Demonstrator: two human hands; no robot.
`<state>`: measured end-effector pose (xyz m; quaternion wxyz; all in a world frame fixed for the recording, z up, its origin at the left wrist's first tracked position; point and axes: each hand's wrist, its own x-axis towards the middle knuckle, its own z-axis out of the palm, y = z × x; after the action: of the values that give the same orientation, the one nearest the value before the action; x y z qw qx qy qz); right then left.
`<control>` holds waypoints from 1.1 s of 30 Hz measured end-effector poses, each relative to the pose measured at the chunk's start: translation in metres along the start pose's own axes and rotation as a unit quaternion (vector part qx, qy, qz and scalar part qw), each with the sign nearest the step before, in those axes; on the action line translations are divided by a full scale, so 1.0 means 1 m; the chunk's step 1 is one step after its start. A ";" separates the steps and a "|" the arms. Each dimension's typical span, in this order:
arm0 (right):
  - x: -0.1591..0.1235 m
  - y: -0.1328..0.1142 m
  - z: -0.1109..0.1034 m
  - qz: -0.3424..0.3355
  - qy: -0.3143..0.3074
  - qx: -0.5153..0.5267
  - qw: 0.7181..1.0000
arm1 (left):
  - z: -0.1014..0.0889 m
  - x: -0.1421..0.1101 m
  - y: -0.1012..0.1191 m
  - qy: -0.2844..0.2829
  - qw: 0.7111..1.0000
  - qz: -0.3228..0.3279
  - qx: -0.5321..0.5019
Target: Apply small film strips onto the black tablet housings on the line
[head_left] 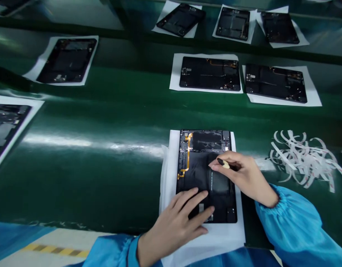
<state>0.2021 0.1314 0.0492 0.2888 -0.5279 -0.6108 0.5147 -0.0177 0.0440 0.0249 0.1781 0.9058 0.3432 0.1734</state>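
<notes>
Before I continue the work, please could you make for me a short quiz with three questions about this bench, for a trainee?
1. True or false: the left hand rests with spread fingers on the open tablet.
2. Where does the heap of white strips lie? A: left of the tablet. B: right of it. C: on it.
3. Fill in: the right hand pinches a small object coloured cream and ____.

Key: 1 true; 2 B; 3 black.
</notes>
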 end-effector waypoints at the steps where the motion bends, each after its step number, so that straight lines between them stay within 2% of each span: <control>1: 0.001 0.001 0.001 0.002 0.001 0.001 1.000 | 0.004 -0.006 0.003 -0.017 1.000 -0.002 0.022; 5: 0.006 0.008 0.003 -0.016 0.025 -0.009 1.000 | 0.011 -0.009 0.003 -0.018 0.999 -0.001 0.038; 11: 0.014 0.024 0.009 -0.124 0.078 -0.075 0.986 | 0.015 -0.008 0.003 0.001 0.999 -0.009 0.042; 14: 0.015 0.029 0.011 -0.151 0.086 -0.097 0.980 | 0.018 -0.009 0.004 0.009 0.999 -0.004 0.041; 21: 0.014 0.032 0.012 -0.172 0.087 -0.118 0.974 | 0.016 -0.007 0.004 -0.018 0.998 0.019 0.063; 26: 0.015 0.033 0.014 -0.177 0.087 -0.126 0.972 | 0.020 -0.008 0.004 0.010 0.998 0.017 0.059; 33: 0.014 0.034 0.015 -0.180 0.085 -0.141 0.970 | 0.022 -0.010 0.003 0.007 0.998 0.028 0.051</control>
<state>0.1968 0.1370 0.0104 0.3501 -0.4864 -0.7354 0.3164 -0.0133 0.0311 0.0049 0.1248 0.9216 0.3275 0.1665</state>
